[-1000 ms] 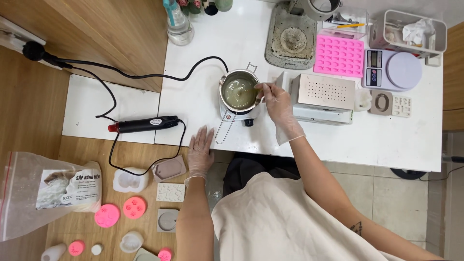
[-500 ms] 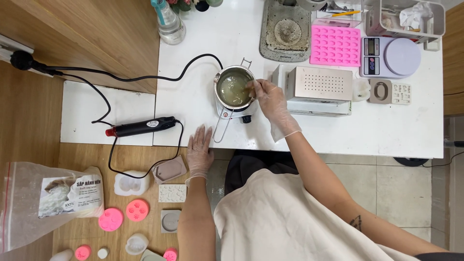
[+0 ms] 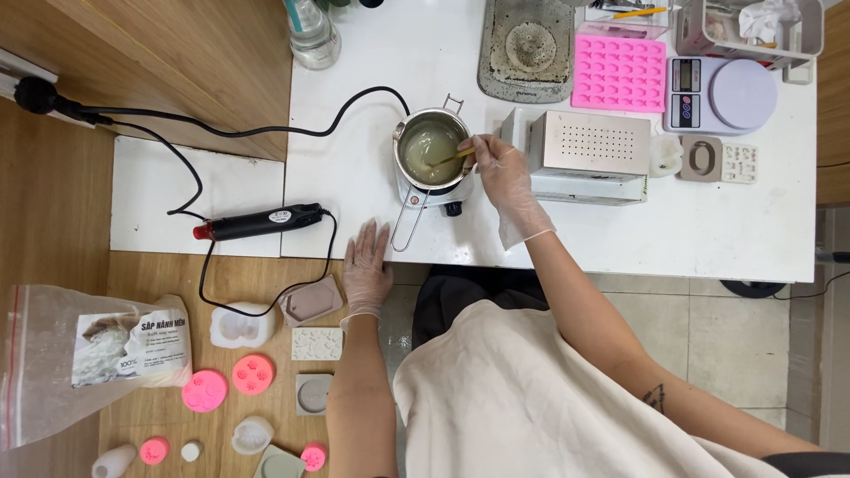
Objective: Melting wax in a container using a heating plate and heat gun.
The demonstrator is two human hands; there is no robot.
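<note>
A steel melting pot [image 3: 431, 149] stands on a small hotplate [image 3: 434, 199] in the upper middle of the frame, on the white surface [image 3: 620, 239]. The pot holds a pale, cloudy liquid. Its thin wire handle [image 3: 405, 226] runs from the pot's lower edge down and slightly left, towards the near edge of the surface, so the pot's long axis lies roughly top to bottom in the frame.

The right hand [image 3: 503, 177], in a clear glove, sits just right of the pot and pinches a thin wooden stick [image 3: 450, 158]. The stick lies nearly level, slanting a little down to the left, with its far end in the liquid and its near end in the fingers.

The left hand [image 3: 367, 265], also gloved, lies flat and spread at the near edge of the surface, fingers pointing up the frame, holding nothing. It rests below and left of the pot, just left of the wire handle's free end.

A black heat tool [image 3: 261, 222] lies level at the left of the surface, its cable looping towards the pot. Right of the pot stands a perforated metal box [image 3: 589, 146].
</note>
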